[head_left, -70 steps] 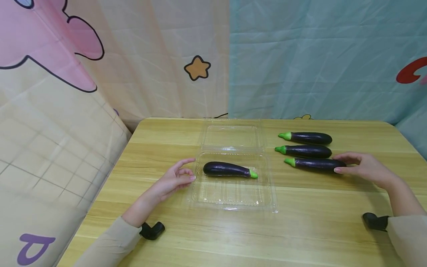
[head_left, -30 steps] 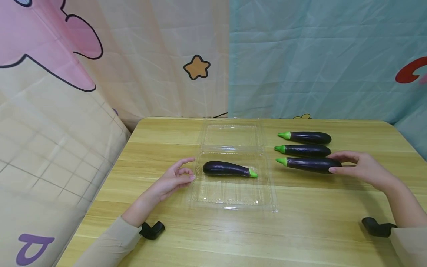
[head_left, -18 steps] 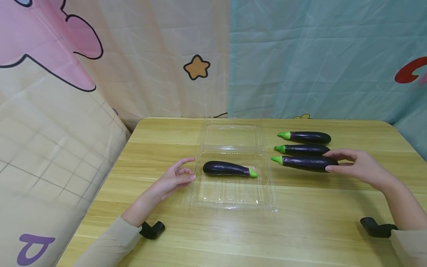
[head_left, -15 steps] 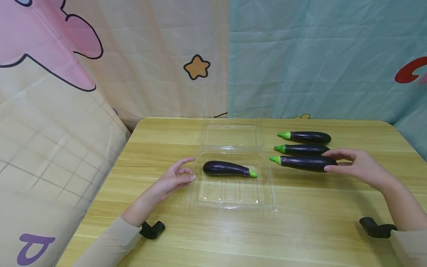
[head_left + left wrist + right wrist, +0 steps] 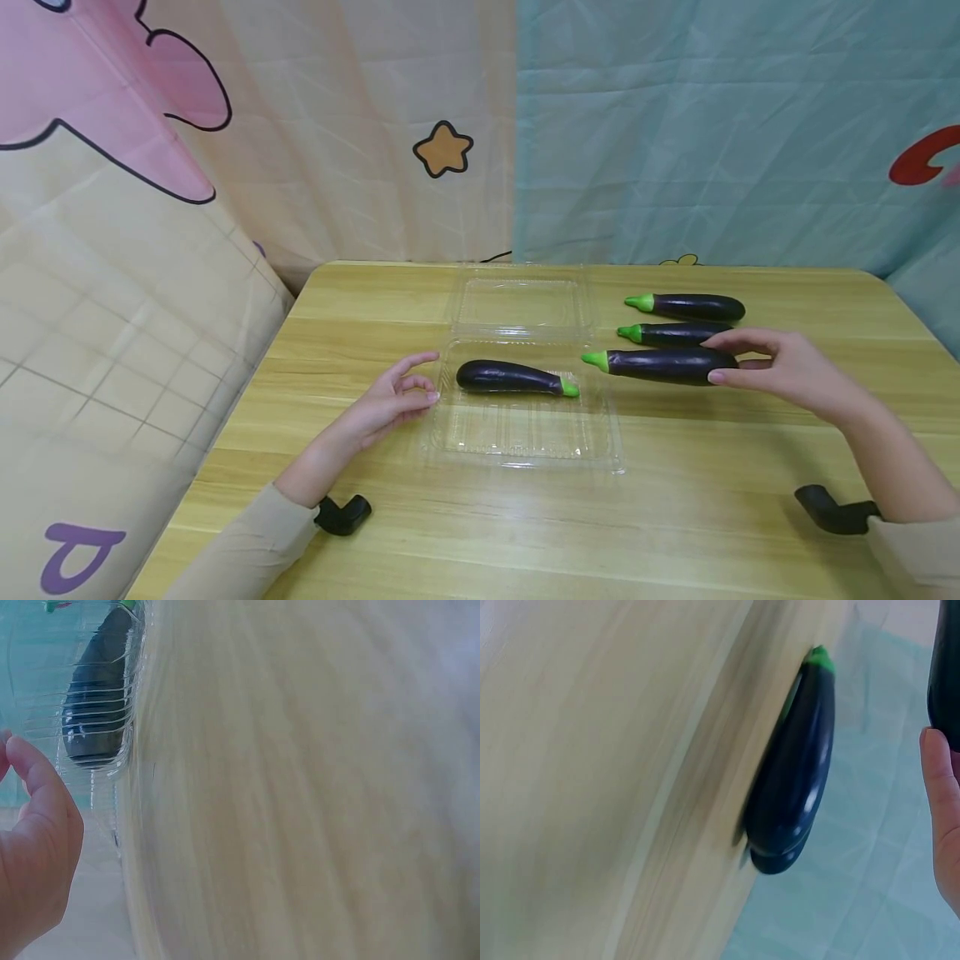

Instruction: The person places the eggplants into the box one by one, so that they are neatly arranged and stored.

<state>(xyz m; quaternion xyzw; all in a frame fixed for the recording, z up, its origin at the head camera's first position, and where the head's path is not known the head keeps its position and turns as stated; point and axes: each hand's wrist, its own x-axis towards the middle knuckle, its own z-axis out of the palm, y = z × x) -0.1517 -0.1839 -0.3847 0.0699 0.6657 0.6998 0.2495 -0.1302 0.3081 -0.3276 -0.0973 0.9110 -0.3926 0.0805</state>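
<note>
While the left hand [image 5: 388, 408] waits near the table's [image 5: 675, 533] left edge: thumb and index stand apart, gripping nothing.
Clear tray [image 5: 517, 463]: carries the tray eggplant [image 5: 510, 377] in its back half.
Right hand [image 5: 791, 375]: pinches the held eggplant [image 5: 660, 365] by its blunt end, stem at the tray's right rim; a firm, level grip should clear it.
Middle eggplant [image 5: 667, 334], far eggplant [image 5: 697, 307]: toward the far right corner.
Lid [image 5: 521, 300]: folded back, far edge.

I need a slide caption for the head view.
Right hand holds an eggplant near an open clear clamshell containing another.
</note>
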